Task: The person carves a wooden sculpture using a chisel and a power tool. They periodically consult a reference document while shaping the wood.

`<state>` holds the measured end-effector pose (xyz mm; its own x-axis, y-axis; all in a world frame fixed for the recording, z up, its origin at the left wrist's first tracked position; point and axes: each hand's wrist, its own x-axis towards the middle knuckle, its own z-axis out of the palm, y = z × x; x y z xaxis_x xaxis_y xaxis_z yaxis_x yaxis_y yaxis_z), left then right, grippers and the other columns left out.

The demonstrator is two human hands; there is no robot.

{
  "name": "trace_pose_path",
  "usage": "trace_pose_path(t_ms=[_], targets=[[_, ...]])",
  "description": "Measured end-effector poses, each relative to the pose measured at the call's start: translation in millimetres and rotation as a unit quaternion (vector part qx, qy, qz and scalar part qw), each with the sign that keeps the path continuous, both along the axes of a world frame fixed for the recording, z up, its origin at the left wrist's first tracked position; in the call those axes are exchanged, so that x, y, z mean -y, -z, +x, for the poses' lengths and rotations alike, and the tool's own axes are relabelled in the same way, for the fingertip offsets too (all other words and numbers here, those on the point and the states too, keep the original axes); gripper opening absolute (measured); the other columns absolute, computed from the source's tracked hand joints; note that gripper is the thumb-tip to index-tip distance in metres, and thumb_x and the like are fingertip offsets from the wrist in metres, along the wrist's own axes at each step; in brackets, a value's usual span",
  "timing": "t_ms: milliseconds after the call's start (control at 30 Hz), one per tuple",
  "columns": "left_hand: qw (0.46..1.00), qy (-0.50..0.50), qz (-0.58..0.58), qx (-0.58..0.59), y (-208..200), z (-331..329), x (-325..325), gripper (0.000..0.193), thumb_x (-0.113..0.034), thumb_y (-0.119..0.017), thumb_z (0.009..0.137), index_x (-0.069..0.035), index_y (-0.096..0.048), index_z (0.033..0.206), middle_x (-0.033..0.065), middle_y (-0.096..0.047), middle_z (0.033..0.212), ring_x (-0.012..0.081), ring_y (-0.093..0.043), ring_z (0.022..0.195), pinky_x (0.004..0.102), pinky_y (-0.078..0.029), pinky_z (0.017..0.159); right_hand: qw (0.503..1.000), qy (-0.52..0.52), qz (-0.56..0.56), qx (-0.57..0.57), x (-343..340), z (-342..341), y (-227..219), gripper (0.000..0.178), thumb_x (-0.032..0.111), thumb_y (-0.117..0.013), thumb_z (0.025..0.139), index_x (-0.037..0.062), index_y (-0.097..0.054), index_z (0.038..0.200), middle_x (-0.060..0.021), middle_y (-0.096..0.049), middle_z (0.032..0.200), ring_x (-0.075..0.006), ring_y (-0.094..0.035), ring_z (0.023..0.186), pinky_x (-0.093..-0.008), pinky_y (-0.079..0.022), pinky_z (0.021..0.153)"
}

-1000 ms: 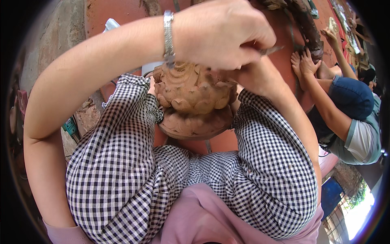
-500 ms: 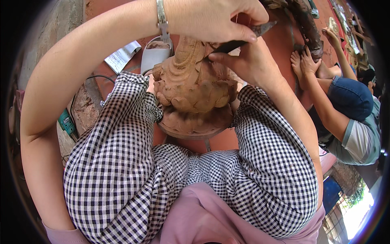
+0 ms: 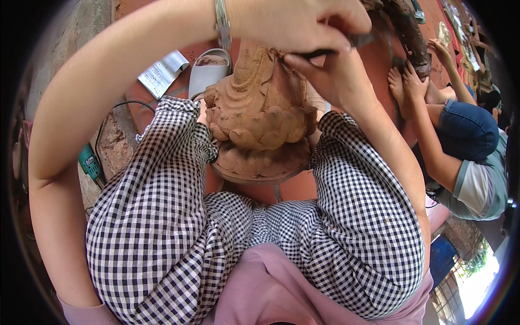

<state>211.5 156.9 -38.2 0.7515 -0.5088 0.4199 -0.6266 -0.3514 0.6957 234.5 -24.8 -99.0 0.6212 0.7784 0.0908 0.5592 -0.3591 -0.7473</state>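
Observation:
A brown carved wooden figure (image 3: 254, 103) stands between my legs, with lotus-like petals round its lower part and a rounded base. Its upper end is hidden behind my left forearm and hand. My left hand (image 3: 309, 24), slightly blurred, reaches across the top with its fingers closed on a thin dark strip (image 3: 362, 39) that looks like sandpaper. Just below it, my right hand (image 3: 330, 76) is at the figure's right side, its thumb stretched out against the carving by the strip. The other fingers of that hand are hidden.
A grey slipper (image 3: 208, 73) and a printed paper (image 3: 162, 73) lie left of the figure on red tiles. A green power tool (image 3: 91, 162) with a black cable is farther left. At right, a barefoot person in a dark blue cap (image 3: 467, 130) sits near a dark wooden piece (image 3: 409, 38).
My left hand has shifted a little to the right and up along with the strip, and more of the strip is covered. My right hand stays nearly in place beside the figure.

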Motion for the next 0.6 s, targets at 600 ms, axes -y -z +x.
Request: trace_pose_path(t_ms=[600], targets=[[0.999, -0.042, 0.025, -0.014, 7.0, -9.6, 6.2, 0.011, -0.006, -0.067, 0.076, 0.001, -0.059, 0.073, 0.0189, -0.062, 0.07, 0.0351, -0.063, 0.065, 0.0395, -0.049, 0.06, 0.999, -0.032, -0.001, -0.004, 3.2, 9.2, 5.5, 0.04, 0.016, -0.084, 0.072, 0.0059, -0.067, 0.106, -0.0123, -0.071, 0.097, -0.0298, -0.068, 0.091, -0.0373, -0.055, 0.077]])
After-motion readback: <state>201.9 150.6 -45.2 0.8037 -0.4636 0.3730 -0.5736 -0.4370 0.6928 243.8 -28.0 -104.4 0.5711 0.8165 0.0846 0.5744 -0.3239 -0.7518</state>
